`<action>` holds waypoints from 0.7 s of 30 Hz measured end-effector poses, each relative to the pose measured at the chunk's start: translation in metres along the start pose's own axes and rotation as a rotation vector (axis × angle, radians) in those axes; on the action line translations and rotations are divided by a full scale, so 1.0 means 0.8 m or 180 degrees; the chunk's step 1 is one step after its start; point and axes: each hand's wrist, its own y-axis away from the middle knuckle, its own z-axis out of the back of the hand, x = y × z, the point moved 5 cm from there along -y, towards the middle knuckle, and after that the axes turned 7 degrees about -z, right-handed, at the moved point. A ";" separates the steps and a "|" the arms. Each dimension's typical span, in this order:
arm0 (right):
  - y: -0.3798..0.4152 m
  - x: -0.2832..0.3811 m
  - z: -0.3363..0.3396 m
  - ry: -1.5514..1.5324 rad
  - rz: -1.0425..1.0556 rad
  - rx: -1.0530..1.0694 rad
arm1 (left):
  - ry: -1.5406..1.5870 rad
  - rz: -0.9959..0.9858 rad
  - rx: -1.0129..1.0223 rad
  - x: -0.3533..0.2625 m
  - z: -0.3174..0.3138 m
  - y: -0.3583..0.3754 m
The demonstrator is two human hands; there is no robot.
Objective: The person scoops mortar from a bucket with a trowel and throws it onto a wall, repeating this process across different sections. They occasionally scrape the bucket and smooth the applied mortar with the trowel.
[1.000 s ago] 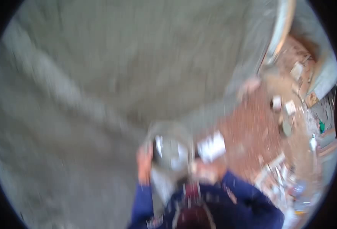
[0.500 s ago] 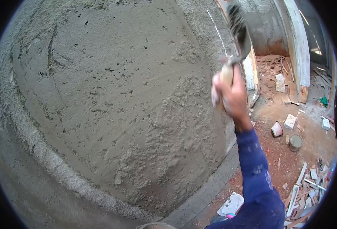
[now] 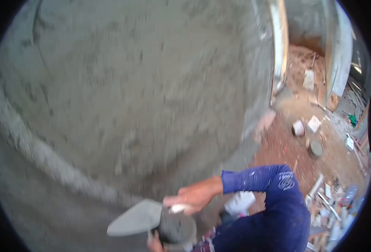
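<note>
My right hand (image 3: 195, 196) is closed around the pale handle of a trowel (image 3: 136, 218) low in the view. The trowel's broad pointed blade faces left, beside and partly over a bucket (image 3: 183, 245) of grey mortar (image 3: 177, 229). At the bottom edge, my left hand (image 3: 154, 243) shows only in part, its fingers closed at the bucket's left rim. Beyond both hands stands a wall of wet, rough plaster (image 3: 152, 96); motion blurs its surface.
A ledge (image 3: 63, 170) curves along the wall's lower left. Right of the wall is an opening with a pale frame edge (image 3: 280, 42). On the reddish ground lie two small buckets (image 3: 298, 128) (image 3: 315, 149), blocks (image 3: 313, 124) and a heap of scrap wood (image 3: 326, 206).
My right hand has swung the trowel from the wall's upper right down to the bucket. The view has tilted down, bringing the bucket and my left hand into sight.
</note>
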 end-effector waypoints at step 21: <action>0.184 0.212 -0.295 -0.6534 -0.3837 0.1664 | 0.1390 -0.1036 0.1118 -0.086 -0.036 -0.002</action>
